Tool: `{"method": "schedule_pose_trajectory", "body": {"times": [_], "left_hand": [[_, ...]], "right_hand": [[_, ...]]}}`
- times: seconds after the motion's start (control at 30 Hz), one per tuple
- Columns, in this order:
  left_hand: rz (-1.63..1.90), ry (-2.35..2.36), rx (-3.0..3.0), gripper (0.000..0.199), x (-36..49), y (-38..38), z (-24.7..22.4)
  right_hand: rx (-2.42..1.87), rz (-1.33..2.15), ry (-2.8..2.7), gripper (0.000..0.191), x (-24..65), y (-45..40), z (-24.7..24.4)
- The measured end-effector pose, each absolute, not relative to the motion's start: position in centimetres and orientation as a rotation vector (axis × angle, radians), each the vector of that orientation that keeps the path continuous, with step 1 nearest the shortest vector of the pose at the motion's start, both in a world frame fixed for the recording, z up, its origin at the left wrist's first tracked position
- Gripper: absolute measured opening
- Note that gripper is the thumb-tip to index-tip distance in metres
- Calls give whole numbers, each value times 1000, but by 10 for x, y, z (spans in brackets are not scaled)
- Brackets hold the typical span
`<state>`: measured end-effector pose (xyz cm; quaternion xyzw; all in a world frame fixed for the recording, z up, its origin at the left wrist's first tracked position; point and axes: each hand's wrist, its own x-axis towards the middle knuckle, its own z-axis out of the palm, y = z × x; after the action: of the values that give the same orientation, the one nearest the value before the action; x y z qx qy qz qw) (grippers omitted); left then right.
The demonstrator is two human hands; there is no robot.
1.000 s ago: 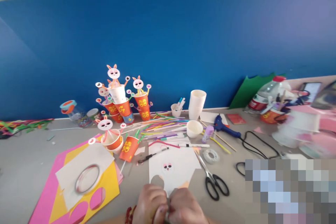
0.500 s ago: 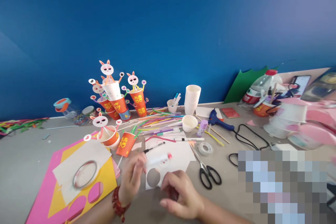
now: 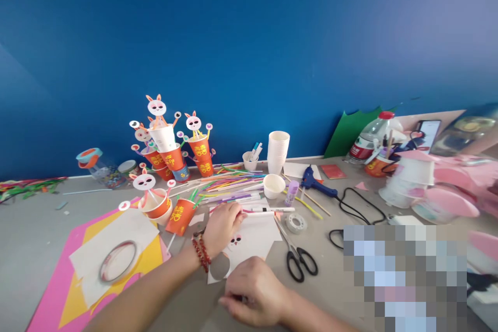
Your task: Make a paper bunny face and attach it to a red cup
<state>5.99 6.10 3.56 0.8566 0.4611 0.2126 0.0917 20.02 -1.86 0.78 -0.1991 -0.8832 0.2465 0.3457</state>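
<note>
- While a blue wall [image 3: 233,62] is rising along the far side, the grey bench [image 3: 31,238] is carrying everything in front of it.
- Near left, a pink sheet [image 3: 64,270] is lying under a yellow sheet [image 3: 74,301], and a loose white sheet [image 3: 85,259] is resting on top.
- Far left, orange cups [image 3: 201,150] are standing in stacks, with paper rabbit figures [image 3: 157,108] sticking up out of them.
- Near centre, a cut white sheet [image 3: 259,244] is lying flat between the hands, its round hole showing bench on the near left.
- The left hand [image 3: 222,224] is reaching over that sheet's far left part, fingers curling; whether they are gripping anything, I cannot tell.
- The right hand [image 3: 252,290] is curling loosely at the sheet's near edge, its palm hidden, so I cannot tell whether it is holding something.
- Right of the sheet, black-handled scissors [image 3: 292,245] are lying with their handles pointing near.
- A tape roll [image 3: 303,224] is lying just beyond the scissors.
- Close to the left hand, a small face [image 3: 235,241] with dark eyes is showing on the cut sheet.
</note>
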Motion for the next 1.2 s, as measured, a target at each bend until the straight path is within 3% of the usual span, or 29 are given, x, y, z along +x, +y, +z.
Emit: {"method": "schedule_pose_trajectory", "body": {"times": [0.67, 0.93, 1.07, 1.2], "left_hand": [[717, 1351, 2672, 11, 98, 110, 15], [768, 1307, 2598, 19, 50, 97, 33], [658, 1268, 2576, 14, 21, 64, 30], [510, 1240, 2600, 44, 15, 32, 19]], "right_hand": [[-573, 562, -2321, 31, 204, -15, 5], [-473, 519, -2208, 26, 215, -14, 24], [-788, 538, -1880, 20, 238, 1, 39], [-1081, 857, -1589, 20, 245, 18, 35]]}}
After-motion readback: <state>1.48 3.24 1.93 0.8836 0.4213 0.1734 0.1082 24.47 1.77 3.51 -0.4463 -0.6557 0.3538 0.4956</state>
